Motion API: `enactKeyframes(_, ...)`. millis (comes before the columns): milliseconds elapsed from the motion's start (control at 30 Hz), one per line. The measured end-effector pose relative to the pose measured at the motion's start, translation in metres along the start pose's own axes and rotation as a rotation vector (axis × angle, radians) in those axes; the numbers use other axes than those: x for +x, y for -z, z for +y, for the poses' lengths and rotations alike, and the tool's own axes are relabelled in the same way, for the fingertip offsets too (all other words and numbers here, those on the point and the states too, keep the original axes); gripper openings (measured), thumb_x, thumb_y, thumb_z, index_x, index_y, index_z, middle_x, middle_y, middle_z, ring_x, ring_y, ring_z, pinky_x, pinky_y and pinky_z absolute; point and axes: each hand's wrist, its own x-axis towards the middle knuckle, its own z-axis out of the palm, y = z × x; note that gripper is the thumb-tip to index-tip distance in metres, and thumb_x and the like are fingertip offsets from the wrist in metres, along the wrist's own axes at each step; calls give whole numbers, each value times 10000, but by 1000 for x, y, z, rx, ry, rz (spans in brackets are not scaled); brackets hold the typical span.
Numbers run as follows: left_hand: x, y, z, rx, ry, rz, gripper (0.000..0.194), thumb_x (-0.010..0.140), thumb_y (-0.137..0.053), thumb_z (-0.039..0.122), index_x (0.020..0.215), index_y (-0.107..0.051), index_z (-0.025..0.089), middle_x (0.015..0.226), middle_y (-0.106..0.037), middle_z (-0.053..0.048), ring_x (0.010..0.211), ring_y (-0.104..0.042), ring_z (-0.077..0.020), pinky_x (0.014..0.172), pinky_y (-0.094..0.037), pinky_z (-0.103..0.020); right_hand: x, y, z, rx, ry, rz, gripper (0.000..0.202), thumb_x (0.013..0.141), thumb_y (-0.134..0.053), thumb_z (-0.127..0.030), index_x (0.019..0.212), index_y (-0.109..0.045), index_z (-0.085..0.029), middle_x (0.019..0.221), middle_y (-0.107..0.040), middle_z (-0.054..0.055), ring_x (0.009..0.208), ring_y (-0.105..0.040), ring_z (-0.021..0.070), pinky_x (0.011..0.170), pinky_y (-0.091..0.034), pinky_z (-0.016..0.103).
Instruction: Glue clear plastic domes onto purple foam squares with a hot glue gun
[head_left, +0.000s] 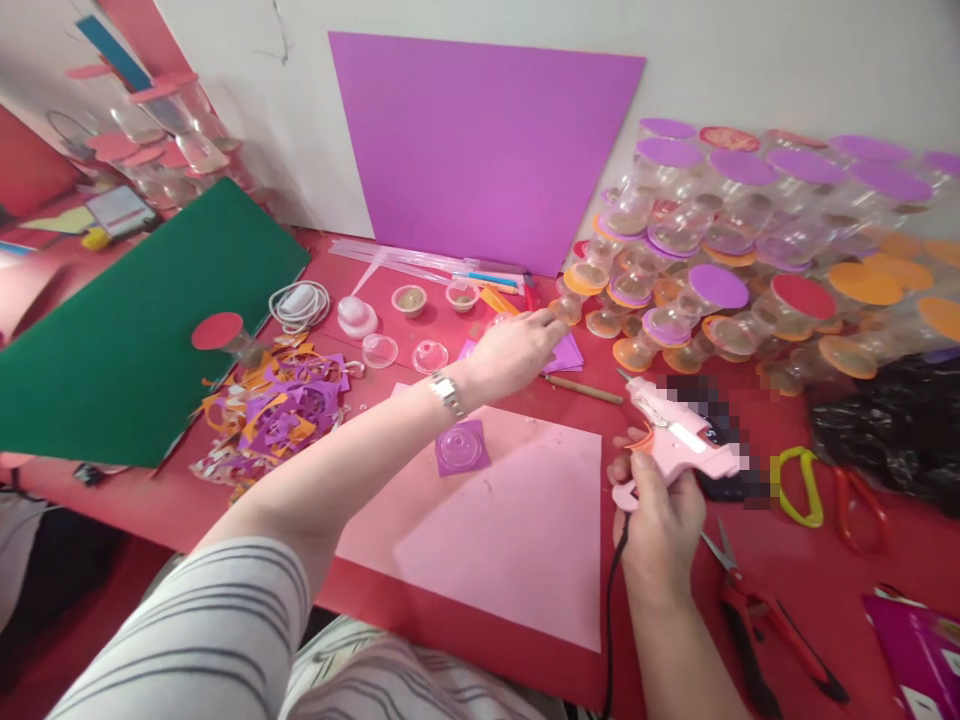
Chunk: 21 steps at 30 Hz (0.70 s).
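My right hand (pixel 660 510) is wrapped around the handle of a pink glue gun (pixel 679 440), its nozzle aimed up and left, its black cord trailing down. My left hand (pixel 521 348) reaches across to the right, fingers curled together beside the nearest clear plastic cups (pixel 589 278) with orange discs; whatever its fingertips touch is hidden. Beneath my left forearm, a purple square with a clear domed lid (pixel 461 448) on it lies on a pink sheet (pixel 510 530). Purple paper squares (pixel 568 353) sit partly under my left hand. A wooden-handled tool (pixel 585 389) lies just below them.
Joined cups with coloured discs (pixel 718 287) crowd the right back. Red-handled scissors (pixel 765 600), a black plastic bag (pixel 892 430) and yellow-handled scissors (pixel 799 487) lie right. Paper scraps (pixel 289 410) and a green board (pixel 150 340) are left. Two small cups (pixel 409 300) stand behind loose lids (pixel 430 356).
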Motion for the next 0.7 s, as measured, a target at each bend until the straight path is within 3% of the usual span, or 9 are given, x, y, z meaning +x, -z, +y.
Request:
enactKeyframes(133,-64,18,-14,-199,59,178,227,918,-578,197,1134,-630,155,1074,-679,-78,883,-673,-163,762,-522,-262,-4,1,-3,-2,19,-27,210,719,-701,-316,850,-639,-165,790,-647,0,611,-538,93,582,-441,247)
enactKeyframes(300,-122,7,-36,-498,171,151,186,889,-623,205,1064,-654,154,939,-712,-33,764,-651,-112,714,-509,-219,-12,4,-5,-25,28,-141,209,726,-696,-306,873,-662,-162,783,-635,8,600,-510,96,534,-405,239)
enactKeyframes(400,-133,-9,-44,-606,196,79,245,860,-685,269,1079,-658,163,948,-708,-38,813,-645,-130,752,-509,-240,-12,9,-1,-108,11,-272,204,743,-705,-327,869,-678,-169,750,-618,9,584,-492,102,505,-386,240)
enactKeyframes(567,-139,-28,-39,-590,89,-3,611,640,-860,480,1115,-638,166,1072,-631,-86,1003,-588,-220,875,-509,-345,-13,9,-6,-160,8,-405,232,735,-722,-359,892,-683,-192,807,-651,25,563,-493,102,460,-360,230)
enactKeyframes(700,-144,-37,-30,-463,58,-35,657,624,-884,419,1152,-614,136,1077,-581,-108,1005,-527,-247,875,-499,-376,-19,8,-23,-244,-33,-510,267,726,-746,-374,928,-691,-209,850,-678,46,644,-573,145,487,-419,240)
